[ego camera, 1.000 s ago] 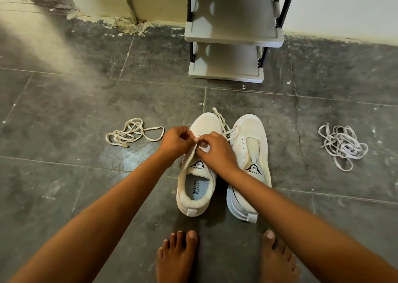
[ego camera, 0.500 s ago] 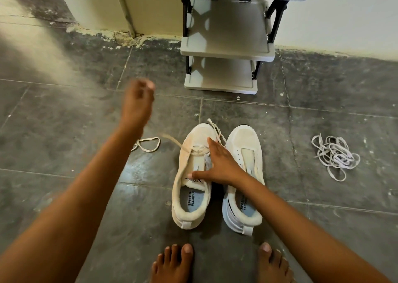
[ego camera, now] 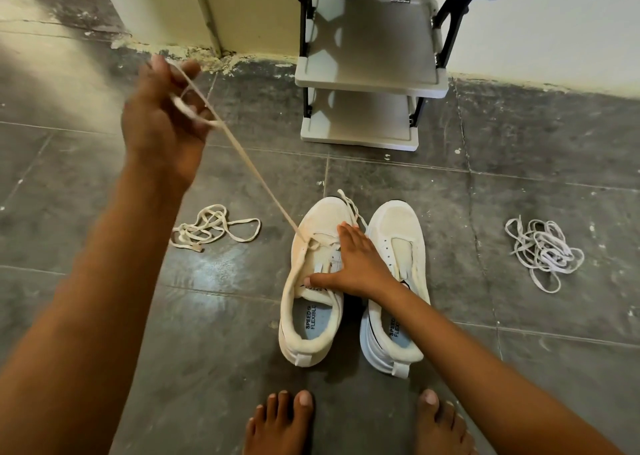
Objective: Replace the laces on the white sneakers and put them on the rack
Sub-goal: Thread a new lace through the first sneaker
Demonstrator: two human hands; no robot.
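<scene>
Left hand [ego camera: 162, 122] is being held raised at far left, fingers curled round the old cream lace [ego camera: 256, 174], which is being drawn taut on a diagonal down to the eyelets of the left sneaker [ego camera: 311, 281]. Hand is blurred, so the exact pinch cannot be told.

Below that line, a loose cream lace pile [ego camera: 211, 226] is lying on the floor, apart from the shoes. Judged: one already pulled out.

Left sneaker is being pinned at the tongue by the right hand [ego camera: 356, 264], fingers spread and fairly straight, thumb out to the left; nothing is being gripped by it. Some lace is still seen crossing the upper eyelets, with a loose end trailing past the toe.

Right sneaker [ego camera: 394, 274] is standing just beside it, touching or nearly so, eyelets looking bare.

Further right, a bundle of whiter laces [ego camera: 543, 253] is lying well apart from the shoes. Judged: the replacements, untouched.

Progress, as a judgement: early. Unlacing of the second shoe is being finished; relacing of both and racking are still outstanding.

The rack [ego camera: 374, 80] is standing behind the shoes against the wall, grey shelves on a black frame, visible shelves holding nothing.

Floor [ego camera: 519, 163] is dark grey tile, scuffed and paint-flecked. Wall base is looking chipped, plaster cream to white. Bare toes are showing at the bottom edge.
</scene>
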